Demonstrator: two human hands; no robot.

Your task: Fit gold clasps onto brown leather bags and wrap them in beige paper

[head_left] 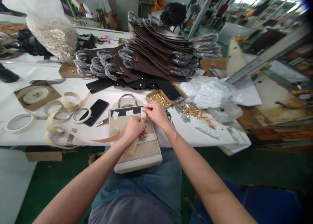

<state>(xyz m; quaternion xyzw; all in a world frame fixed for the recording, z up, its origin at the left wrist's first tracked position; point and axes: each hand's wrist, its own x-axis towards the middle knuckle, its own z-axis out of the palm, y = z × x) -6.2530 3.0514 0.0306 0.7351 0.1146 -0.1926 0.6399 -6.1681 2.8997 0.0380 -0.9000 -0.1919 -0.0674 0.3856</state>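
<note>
A beige handbag lies across the table's front edge and my lap, its wrapped handle pointing away from me. Along the dark strip near its top sit white tape pieces. My right hand pinches the upper end of another white piece of tape at the strip's right end. Just below, my left hand is closed with its fingertips at that tape's lower end. A yellowish tape strip hangs under my left hand, and a curling tan strip runs off to the left.
Tape rolls, a black phone and a small blade tool lie left. Beyond the bag stands a box of gold studs; loose gold hardware lies right. Stacked brown bag panels rise behind. A person works opposite.
</note>
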